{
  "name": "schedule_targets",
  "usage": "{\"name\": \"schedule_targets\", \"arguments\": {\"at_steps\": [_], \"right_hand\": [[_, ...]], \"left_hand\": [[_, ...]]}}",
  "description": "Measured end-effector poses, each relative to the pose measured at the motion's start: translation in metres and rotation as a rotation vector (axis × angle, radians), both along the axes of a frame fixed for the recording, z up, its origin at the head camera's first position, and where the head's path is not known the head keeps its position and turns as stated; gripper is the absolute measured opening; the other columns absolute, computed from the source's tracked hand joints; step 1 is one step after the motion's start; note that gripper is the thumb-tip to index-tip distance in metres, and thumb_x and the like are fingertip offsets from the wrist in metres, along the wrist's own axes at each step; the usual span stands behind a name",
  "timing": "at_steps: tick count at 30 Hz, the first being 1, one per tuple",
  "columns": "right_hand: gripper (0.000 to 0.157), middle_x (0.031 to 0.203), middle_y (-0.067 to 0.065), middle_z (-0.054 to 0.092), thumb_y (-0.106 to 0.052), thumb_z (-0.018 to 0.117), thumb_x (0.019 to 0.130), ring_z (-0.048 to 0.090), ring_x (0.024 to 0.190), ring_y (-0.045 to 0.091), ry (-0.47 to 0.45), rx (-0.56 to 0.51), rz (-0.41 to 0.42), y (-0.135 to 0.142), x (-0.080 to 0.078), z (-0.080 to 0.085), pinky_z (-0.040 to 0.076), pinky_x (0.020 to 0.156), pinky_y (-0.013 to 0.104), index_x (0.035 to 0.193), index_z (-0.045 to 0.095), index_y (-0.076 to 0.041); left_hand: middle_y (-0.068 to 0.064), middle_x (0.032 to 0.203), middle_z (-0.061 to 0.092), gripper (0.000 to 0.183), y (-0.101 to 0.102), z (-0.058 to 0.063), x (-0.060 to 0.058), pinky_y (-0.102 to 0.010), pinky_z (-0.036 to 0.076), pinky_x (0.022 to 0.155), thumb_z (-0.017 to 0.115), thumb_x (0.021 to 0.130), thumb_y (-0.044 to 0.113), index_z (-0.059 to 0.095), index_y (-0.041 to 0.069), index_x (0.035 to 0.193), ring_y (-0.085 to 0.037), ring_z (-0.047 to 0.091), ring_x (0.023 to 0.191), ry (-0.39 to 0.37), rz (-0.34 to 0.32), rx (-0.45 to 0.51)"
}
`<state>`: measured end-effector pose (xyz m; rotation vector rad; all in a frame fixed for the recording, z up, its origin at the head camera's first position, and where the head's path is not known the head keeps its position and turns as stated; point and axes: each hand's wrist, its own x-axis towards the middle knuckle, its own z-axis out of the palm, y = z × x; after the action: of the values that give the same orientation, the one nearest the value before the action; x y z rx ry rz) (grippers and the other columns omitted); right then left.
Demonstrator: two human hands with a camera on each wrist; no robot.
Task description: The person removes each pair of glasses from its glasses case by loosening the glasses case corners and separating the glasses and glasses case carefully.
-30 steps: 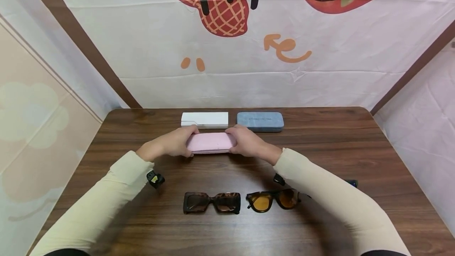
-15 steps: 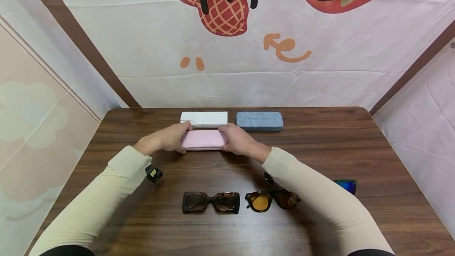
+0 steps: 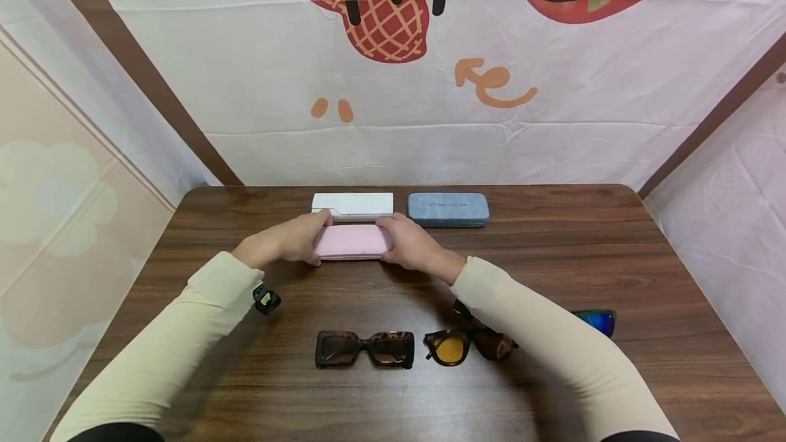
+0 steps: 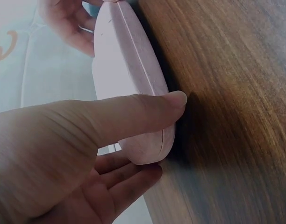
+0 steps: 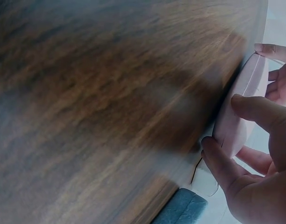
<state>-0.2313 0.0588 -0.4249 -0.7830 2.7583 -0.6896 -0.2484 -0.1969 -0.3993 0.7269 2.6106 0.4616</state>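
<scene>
A closed pink glasses case point(image 3: 353, 242) lies lengthwise between my two hands, just in front of a white case point(image 3: 353, 205) in the head view. My left hand point(image 3: 299, 239) grips its left end, thumb along the near side and fingers round the far side. The right hand point(image 3: 411, 243) holds the opposite end in the same way. In the left wrist view the left thumb point(image 4: 138, 114) crosses the seam of the case, close over the wooden table. The right wrist view shows the right thumb point(image 5: 255, 108) pressed on the case's side.
A blue-grey case point(image 3: 448, 210) stands right of the white one at the table's back. Nearer lie tortoiseshell sunglasses point(image 3: 365, 350) and amber-lensed sunglasses point(image 3: 451, 348). Blue-lensed sunglasses point(image 3: 598, 321) are partly hidden by the right sleeve point(image 3: 540, 326).
Both hands have shifted the pink case a little to the left and back, toward the white case. Over the last half second they have stayed almost still.
</scene>
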Motion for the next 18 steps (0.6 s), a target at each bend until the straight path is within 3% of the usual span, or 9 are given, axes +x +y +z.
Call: {"name": "schedule_targets", "arguments": {"at_steps": [12,18], "right_hand": [[0.065,0.14,0.019,0.054,-0.016,0.08,0.089,0.056,0.122,0.028,0.007,0.031,0.011,0.001,0.0,0.004,0.047,0.101,0.039,0.145,0.051,0.0],[0.065,0.138,0.018,0.055,-0.016,0.08,0.088,0.056,0.12,0.027,0.005,0.035,0.02,0.003,0.0,0.007,0.048,0.099,0.04,0.144,0.051,-0.001]], "left_hand": [[-0.016,0.111,0.059,0.064,0.001,0.003,0.002,-0.046,0.048,0.09,0.09,0.073,0.005,0.049,-0.002,0.122,-0.028,0.056,0.1,0.017,-0.018,-0.027],[-0.018,0.112,0.06,0.06,0.004,0.011,0.001,-0.048,0.047,0.092,0.088,0.079,0.017,0.052,-0.005,0.122,-0.03,0.056,0.103,0.025,-0.036,-0.035]]}}
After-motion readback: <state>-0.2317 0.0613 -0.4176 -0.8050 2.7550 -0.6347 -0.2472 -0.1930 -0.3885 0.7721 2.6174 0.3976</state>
